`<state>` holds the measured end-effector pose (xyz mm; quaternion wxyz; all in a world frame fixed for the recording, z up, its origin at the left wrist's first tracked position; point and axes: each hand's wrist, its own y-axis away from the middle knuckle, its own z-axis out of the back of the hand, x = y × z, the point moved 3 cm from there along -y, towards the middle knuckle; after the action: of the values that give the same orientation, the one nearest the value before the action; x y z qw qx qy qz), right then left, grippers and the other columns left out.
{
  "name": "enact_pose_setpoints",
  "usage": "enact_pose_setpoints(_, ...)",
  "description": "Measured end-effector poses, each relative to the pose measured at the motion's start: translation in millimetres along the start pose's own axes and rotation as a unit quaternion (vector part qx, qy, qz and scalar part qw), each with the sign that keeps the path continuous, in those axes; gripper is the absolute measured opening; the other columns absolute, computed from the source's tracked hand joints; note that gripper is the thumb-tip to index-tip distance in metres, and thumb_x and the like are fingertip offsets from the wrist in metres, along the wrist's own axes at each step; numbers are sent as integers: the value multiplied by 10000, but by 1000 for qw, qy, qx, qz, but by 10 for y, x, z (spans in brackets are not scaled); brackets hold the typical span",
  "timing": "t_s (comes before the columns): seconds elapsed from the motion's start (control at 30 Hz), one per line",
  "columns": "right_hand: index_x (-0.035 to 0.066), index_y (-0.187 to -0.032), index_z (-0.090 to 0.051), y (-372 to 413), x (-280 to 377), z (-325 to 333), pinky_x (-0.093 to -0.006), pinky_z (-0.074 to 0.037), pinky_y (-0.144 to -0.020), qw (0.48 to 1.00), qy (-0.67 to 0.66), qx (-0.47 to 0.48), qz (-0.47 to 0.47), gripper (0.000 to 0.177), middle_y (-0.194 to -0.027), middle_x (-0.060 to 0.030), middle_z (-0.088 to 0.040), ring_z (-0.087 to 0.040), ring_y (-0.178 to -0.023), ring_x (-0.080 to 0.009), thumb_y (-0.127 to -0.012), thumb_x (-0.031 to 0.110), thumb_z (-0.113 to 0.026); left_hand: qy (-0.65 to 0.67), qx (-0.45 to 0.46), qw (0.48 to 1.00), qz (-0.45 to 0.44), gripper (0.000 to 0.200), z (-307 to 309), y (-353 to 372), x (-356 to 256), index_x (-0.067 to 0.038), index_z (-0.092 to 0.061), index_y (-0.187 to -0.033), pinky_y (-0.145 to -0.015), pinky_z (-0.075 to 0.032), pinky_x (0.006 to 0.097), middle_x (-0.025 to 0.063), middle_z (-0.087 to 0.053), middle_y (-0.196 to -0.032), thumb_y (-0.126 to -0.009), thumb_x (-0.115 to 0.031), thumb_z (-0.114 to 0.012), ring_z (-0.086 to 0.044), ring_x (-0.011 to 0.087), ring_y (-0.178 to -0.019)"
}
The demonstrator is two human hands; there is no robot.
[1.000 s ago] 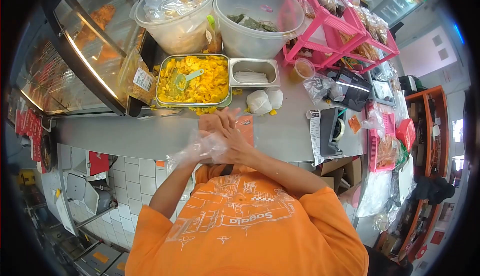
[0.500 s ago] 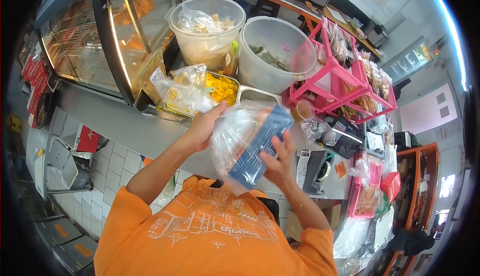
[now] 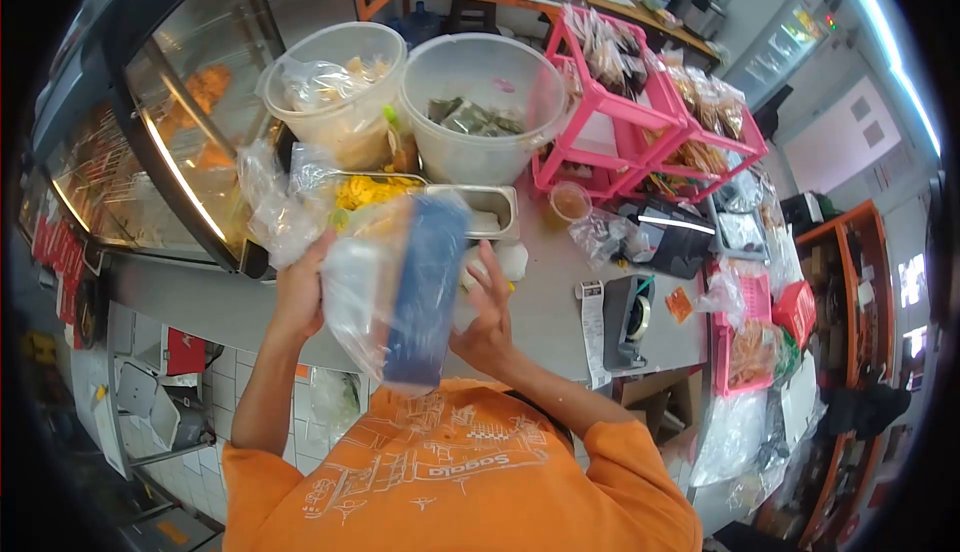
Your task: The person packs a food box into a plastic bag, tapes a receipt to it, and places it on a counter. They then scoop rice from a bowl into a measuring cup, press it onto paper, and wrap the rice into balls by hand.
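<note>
A clear plastic bag (image 3: pixel 350 287) with a blue-sided box (image 3: pixel 428 287) inside hangs upright in front of my chest. My left hand (image 3: pixel 303 287) is closed on the bag's left edge. On the other side, my right hand (image 3: pixel 485 322) has its fingers apart, close to the box's right side; whether it touches the bag is unclear. Behind the box are a metal tray of yellow food (image 3: pixel 372 192) and a metal container (image 3: pixel 500 209). A white bundle (image 3: pixel 508 263) lies on the counter, partly behind my right hand.
Two large plastic tubs (image 3: pixel 340 117) (image 3: pixel 480 157) stand behind the trays, beside a glass display case (image 3: pixel 160 102). To the right are pink racks (image 3: pixel 620 117), a cup (image 3: pixel 570 203), a tape dispenser (image 3: pixel 628 322) and a paper receipt (image 3: pixel 594 332).
The bagged box has moved left and turned more upright. My left hand has shifted left with it, and my right hand has moved left and down. The camera view has shifted.
</note>
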<state>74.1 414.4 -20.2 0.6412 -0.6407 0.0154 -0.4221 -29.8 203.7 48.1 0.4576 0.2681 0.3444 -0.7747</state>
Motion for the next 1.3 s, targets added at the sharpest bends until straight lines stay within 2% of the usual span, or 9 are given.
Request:
enact_pose_setpoints(0.2, 104, -1281, -458, -857, 117, 42, -460, -472, -1057, 964, -85, 177, 182, 569, -1370, -205, -536, -496, -1308, -453, -794, 75, -750, -151, -1, 956, -250, 310, -35, 75, 185, -17, -682, -1139, -901, -491, 441, 142, -706, -1021, -897, -193, -601, -659, 323, -977)
enact_pose_setpoints(0.27, 83, -1235, -539, -788, -198, -38, -413, -542, -912, 934, -251, 150, -205, 401, -1220, -173, -647, -628, -1123, -399, -902, 243, -696, -201, -8, 925, -323, 292, -8, 157, 260, -25, -687, -1118, -855, -515, 436, 140, -707, -996, -870, -163, -619, -670, 335, -933)
enact_pose_setpoints(0.33, 23, -1075, -665, -276, -1014, -350, -385, -544, -783, 716, -152, 342, -590, 413, -1015, -179, -716, -678, -877, -374, -981, 411, -562, -251, -13, 884, -394, 279, 29, 258, 299, -32, -693, -1097, -809, -538, 432, 139, -708, -971, -842, -132, -637, -681, 347, -890)
enact_pose_setpoints(0.4, 2, -884, -724, -416, -1596, -352, -415, -540, -714, 881, 34, 330, -336, 527, -897, -219, -716, -670, -751, -383, -972, 476, -511, -107, 112, 983, -99, 254, -31, 224, 89, -40, -704, -1042, -862, -519, 422, 148, -712, -1003, -821, -136, -623, -666, 365, -925)
enact_pose_setpoints(0.5, 35, -781, -750, -551, -2112, -425, -416, -536, -753, 878, 237, 364, -202, 378, -857, -192, -723, -707, -824, -276, -915, 371, -639, -23, 138, 990, -18, 259, -290, 382, 351, -33, -699, -1032, -809, -527, 431, 161, -710, -995, -813, -143, -617, -672, 374, -897)
enact_pose_setpoints(0.57, 60, -824, -763, -366, -2431, -551, -438, -554, -779, 755, 306, 542, -206, 224, -912, -206, -723, -710, -881, -320, -865, 268, -690, 101, 239, 887, 381, 287, -520, 628, 540, -20, -687, -1056, -744, -529, 440, 188, -708, -933, -806, -128, -597, -671, 406, -827)
enact_pose_setpoints(0.67, 87, -858, -772, -409, -2373, -634, -448, -557, -826, 719, 363, 570, -162, 152, -932, -187, -727, -709, -939, -319, -831, 229, -723, 34, 131, 988, 73, 286, -712, 744, 535, -21, -683, -1052, -683, -528, 449, 191, -702, -830, -811, -142, -589, -653, 445, -755)
enact_pose_setpoints(1.2, 102, -962, -776, -400, -2113, -117, -439, -494, -793, 882, 249, 379, -123, 160, -984, -143, -668, -646, -926, -322, -925, 170, -636, -56, 31, 998, -12, 334, -1353, 976, 612, -59, -678, -1145, -875, -508, 431, 146, -667, -1180, -875, -254, -701, -639, 346, -1027)
enact_pose_setpoints(1.3, 107, -980, -783, -363, -2206, -80, -398, -504, -748, 905, 172, 321, -220, 144, -957, -135, -690, -658, -844, -293, -880, 177, -705, 44, 130, 970, 203, 494, -1189, 914, 495, -182, -600, -1333, -1112, -342, 476, 101, -553, -1419, -933, -471, -586, -519, 242, -1304)
